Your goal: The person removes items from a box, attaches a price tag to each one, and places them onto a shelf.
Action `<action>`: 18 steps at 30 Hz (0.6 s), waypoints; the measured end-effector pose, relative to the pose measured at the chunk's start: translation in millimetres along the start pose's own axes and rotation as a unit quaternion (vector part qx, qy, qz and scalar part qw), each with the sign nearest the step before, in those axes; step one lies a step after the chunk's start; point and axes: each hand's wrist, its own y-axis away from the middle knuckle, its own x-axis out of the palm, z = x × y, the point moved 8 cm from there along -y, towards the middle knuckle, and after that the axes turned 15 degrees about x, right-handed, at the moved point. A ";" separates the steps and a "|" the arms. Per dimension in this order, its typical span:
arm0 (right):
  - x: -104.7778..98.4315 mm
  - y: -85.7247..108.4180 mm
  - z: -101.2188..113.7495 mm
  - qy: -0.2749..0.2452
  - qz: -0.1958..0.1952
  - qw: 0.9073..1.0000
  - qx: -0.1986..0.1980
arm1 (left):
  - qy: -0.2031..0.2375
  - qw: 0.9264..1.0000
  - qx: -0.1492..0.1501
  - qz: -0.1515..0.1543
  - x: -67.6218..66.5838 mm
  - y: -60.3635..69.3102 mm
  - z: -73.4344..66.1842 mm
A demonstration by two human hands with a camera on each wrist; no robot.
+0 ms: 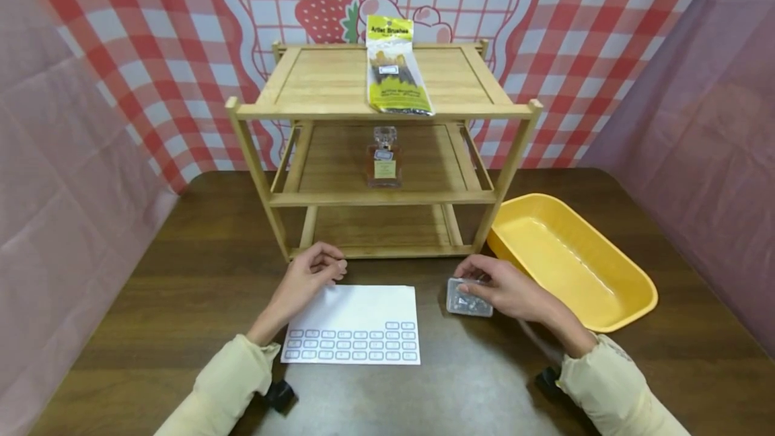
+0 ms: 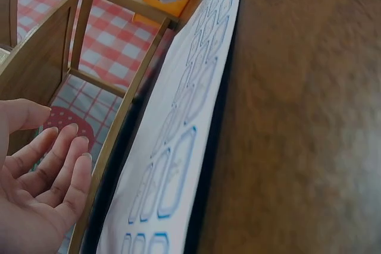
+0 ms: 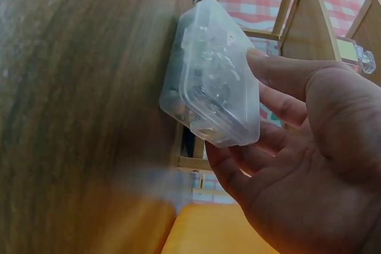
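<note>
My right hand point(image 1: 505, 288) grips a small clear plastic box point(image 1: 469, 298) by its far edge, thumb on the lid and fingers behind. Small items inside show only dimly through the cloudy lid in the right wrist view point(image 3: 217, 75). Over the far left corner of a white sheet of labels point(image 1: 357, 305) hovers my left hand point(image 1: 311, 274), its fingers loosely curled with nothing in them. Rows of blue-framed labels fill the sheet's near part; a few spaces in its top row are blank.
A three-tier wooden shelf point(image 1: 387, 199) stands behind the hands. Its top holds a pack of artist brushes point(image 1: 396, 76), its middle tier a perfume bottle point(image 1: 384, 161); both bear small labels. At the right, a yellow basin point(image 1: 563, 254) sits beside the shelf's leg on the wooden table point(image 1: 181, 328).
</note>
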 end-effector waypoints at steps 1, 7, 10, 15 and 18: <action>0.6 -0.2 0.0 0.001 -0.001 1.000 -0.001 | -0.002 1.000 -0.002 -0.001 -0.9 0.6 1.1; 3.9 -2.9 -2.4 0.007 -0.002 1.000 0.012 | -0.008 1.000 -0.005 -0.003 -3.5 3.6 4.0; 5.4 -4.9 -4.4 0.008 0.000 1.000 0.015 | -0.008 1.000 -0.008 -0.004 -3.5 4.6 4.9; 7.5 -7.6 -6.8 0.007 -0.001 1.000 0.008 | -0.010 1.000 -0.014 -0.006 -3.4 5.7 5.9; 9.6 -8.8 -8.6 0.010 -0.001 1.000 0.007 | -0.012 1.000 -0.013 -0.008 -3.6 6.9 6.4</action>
